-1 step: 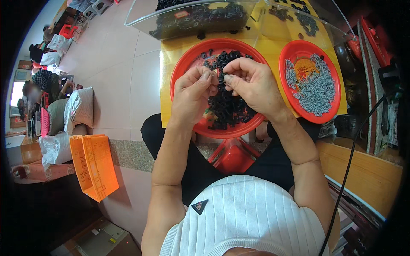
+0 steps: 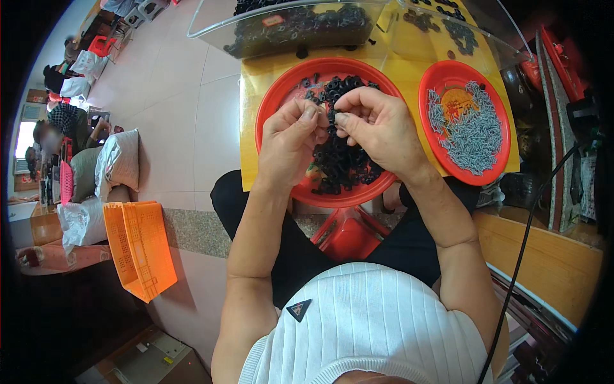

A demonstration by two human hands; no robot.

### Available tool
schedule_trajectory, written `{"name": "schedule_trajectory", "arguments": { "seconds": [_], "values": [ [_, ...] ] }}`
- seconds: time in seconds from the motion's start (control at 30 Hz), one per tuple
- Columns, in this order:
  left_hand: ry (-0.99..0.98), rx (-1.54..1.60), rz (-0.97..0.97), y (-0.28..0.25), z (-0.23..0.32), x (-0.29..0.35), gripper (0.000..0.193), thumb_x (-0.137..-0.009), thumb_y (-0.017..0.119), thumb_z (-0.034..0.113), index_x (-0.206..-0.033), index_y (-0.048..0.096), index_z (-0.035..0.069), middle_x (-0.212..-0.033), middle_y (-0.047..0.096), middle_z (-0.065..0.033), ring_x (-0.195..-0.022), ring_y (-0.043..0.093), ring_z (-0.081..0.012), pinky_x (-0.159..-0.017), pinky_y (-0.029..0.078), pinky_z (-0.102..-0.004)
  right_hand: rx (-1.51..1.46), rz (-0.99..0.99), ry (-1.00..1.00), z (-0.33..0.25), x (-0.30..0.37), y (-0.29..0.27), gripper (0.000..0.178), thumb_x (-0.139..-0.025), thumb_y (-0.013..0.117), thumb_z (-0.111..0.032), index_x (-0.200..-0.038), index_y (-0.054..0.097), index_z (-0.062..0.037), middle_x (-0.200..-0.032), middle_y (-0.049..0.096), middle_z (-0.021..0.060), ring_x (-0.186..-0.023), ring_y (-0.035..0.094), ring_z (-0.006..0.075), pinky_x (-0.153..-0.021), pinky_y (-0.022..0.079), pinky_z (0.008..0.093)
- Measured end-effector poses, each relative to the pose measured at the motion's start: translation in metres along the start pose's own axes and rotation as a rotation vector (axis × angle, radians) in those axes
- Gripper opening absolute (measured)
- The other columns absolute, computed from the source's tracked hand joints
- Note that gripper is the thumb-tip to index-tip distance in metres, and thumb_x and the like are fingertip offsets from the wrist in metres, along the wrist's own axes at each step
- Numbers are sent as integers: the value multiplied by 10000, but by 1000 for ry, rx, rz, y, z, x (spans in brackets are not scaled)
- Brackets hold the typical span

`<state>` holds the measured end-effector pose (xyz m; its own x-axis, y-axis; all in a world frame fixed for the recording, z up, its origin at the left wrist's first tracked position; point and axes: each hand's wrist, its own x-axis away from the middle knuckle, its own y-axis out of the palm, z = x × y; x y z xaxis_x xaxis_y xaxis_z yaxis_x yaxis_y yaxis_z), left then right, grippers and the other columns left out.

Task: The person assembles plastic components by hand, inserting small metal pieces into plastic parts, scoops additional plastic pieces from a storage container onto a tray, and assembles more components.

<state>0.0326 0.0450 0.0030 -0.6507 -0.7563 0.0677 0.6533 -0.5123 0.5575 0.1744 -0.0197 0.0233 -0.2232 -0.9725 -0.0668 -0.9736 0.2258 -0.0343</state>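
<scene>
My left hand point(image 2: 292, 137) and my right hand point(image 2: 382, 128) meet almost fingertip to fingertip above a round red tray point(image 2: 268, 86). Each has its thumb and forefinger pinched together. What they hold is too small and too covered by the fingers to make out. Below them, a heap of small black plastic parts point(image 2: 345, 163) fills the middle of the tray. To the right, an oval red plate point(image 2: 425, 105) carries a spread of silver screws point(image 2: 473, 141).
A clear plastic bin point(image 2: 224, 45) with black parts stands at the table's far edge. More small parts point(image 2: 460, 35) lie at the far right of the yellow tabletop point(image 2: 249, 147). An orange crate point(image 2: 137, 249) sits on the floor to the left. A black cable point(image 2: 527, 237) runs down the right side.
</scene>
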Motion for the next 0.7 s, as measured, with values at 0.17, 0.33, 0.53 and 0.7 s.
{"name": "schedule_trajectory", "arguments": {
  "seconds": [0.17, 0.33, 0.53, 0.7],
  "values": [
    [-7, 93, 9, 1, -7, 3, 94, -853, 518, 128, -849, 510, 34, -775, 534, -34, -685, 490, -110, -635, 399, -246, -153, 4, 54, -2, 2, 7, 104, -788, 569, -27, -866, 552, 39, -733, 600, 52, -658, 584, 87, -588, 485, 220],
    [1, 93, 28, 1, -9, 5, 101, -859, 509, 125, -873, 512, 25, -781, 541, -36, -693, 496, -107, -639, 401, -237, -84, -1, 61, 1, 1, 9, 97, -797, 559, -27, -871, 550, 36, -728, 598, 50, -655, 588, 87, -578, 487, 220],
    [30, 59, 42, 1, -11, 6, 101, -858, 515, 117, -893, 519, 21, -797, 548, -26, -699, 494, -88, -645, 400, -219, -70, -4, 49, 2, 1, 11, 90, -793, 556, -22, -860, 555, 39, -729, 607, 61, -656, 595, 98, -582, 490, 231],
    [43, -19, 73, 1, -13, 6, 102, -861, 516, 122, -882, 522, 22, -781, 539, -8, -690, 487, -74, -638, 402, -206, 5, 21, 34, 7, 0, 11, 86, -780, 570, -33, -833, 568, 35, -702, 614, 74, -651, 596, 94, -590, 484, 238]
  ]
}}
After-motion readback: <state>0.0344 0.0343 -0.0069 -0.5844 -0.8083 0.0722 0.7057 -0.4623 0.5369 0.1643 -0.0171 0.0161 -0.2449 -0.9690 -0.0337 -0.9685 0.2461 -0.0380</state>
